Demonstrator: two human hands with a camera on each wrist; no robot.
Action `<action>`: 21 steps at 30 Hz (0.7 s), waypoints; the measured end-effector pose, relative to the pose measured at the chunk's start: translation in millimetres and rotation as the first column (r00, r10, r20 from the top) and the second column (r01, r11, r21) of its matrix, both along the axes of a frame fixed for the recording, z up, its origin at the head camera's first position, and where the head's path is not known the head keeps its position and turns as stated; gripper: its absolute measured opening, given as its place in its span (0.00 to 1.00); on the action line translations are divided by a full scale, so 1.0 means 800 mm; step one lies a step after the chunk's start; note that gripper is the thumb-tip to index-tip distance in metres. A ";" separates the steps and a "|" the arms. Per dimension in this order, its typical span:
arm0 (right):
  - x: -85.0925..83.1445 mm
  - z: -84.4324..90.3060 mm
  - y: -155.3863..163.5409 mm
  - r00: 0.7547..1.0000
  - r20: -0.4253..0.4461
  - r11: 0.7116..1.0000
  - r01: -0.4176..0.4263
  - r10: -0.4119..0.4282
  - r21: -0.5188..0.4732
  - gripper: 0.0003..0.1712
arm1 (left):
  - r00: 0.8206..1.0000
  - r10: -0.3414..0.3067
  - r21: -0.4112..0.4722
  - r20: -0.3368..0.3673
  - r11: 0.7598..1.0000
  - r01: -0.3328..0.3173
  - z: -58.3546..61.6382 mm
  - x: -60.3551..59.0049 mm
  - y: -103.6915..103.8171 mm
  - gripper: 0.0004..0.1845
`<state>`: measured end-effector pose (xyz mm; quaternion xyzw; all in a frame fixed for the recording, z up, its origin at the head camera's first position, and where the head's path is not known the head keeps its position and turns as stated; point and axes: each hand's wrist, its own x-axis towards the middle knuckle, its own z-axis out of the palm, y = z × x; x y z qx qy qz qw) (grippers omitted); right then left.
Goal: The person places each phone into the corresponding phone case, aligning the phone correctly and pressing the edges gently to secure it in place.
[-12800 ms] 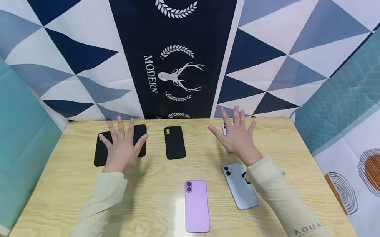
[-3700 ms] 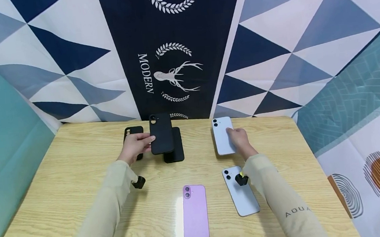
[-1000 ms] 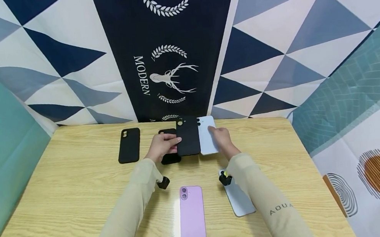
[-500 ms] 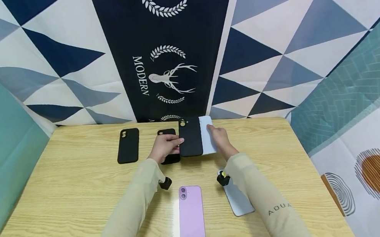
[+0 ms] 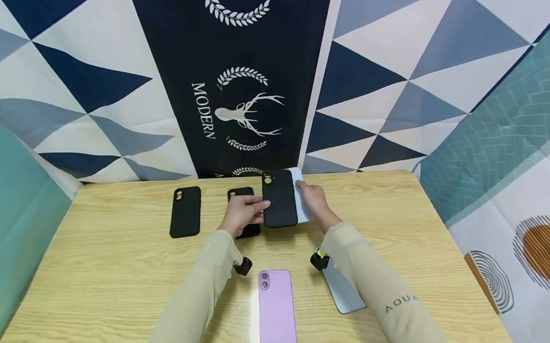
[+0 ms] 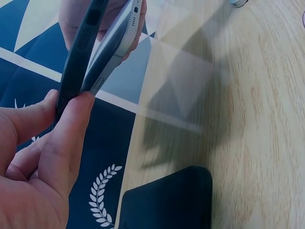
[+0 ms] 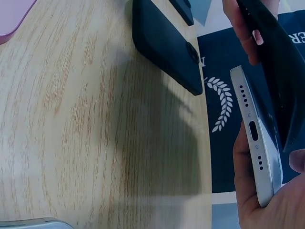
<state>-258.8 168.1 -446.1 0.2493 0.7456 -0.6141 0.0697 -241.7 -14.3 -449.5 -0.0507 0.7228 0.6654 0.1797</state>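
The person's left hand point(image 5: 241, 215) pinches a black phone case point(image 5: 278, 199) by its edge, while the right hand point(image 5: 316, 203) grips a pale blue phone point(image 5: 301, 205), both held above the back of the wooden table point(image 5: 117, 300). A second ago they hung side by side; now the case covers all but a strip of the phone.

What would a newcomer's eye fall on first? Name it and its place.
Probably the glossy lilac rectangular phone, lying on the pale wood-grain table, low in the middle of the head view. Next, beyond it, the left hand grips a matte black phone case overlapping the flat pale-blue phone held in the right hand. Behind them, a white antlered deer head stands out on the geometric-patterned backdrop's black central band.
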 end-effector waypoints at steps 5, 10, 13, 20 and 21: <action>0.000 -0.001 -0.001 1.000 -0.003 1.000 -0.004 0.004 -0.016 0.31 | 1.000 0.002 -0.010 -0.002 1.000 -0.002 0.000 0.001 0.002 0.21; 0.002 0.000 -0.003 1.000 -0.009 1.000 -0.010 0.009 -0.014 0.31 | 1.000 0.005 -0.010 0.005 1.000 -0.005 0.000 0.002 0.004 0.21; 0.003 0.002 -0.004 1.000 -0.017 1.000 -0.014 0.014 -0.019 0.31 | 1.000 0.007 0.002 0.015 1.000 -0.007 0.000 0.002 0.005 0.21; 0.008 0.006 -0.007 0.999 -0.013 0.998 -0.042 0.042 -0.047 0.33 | 1.000 0.003 0.007 0.017 1.000 -0.003 0.000 0.002 0.008 0.20; 0.009 0.007 -0.007 0.999 -0.014 0.998 -0.045 0.044 -0.049 0.34 | 1.000 0.004 0.007 0.019 1.000 -0.005 0.001 0.002 0.008 0.20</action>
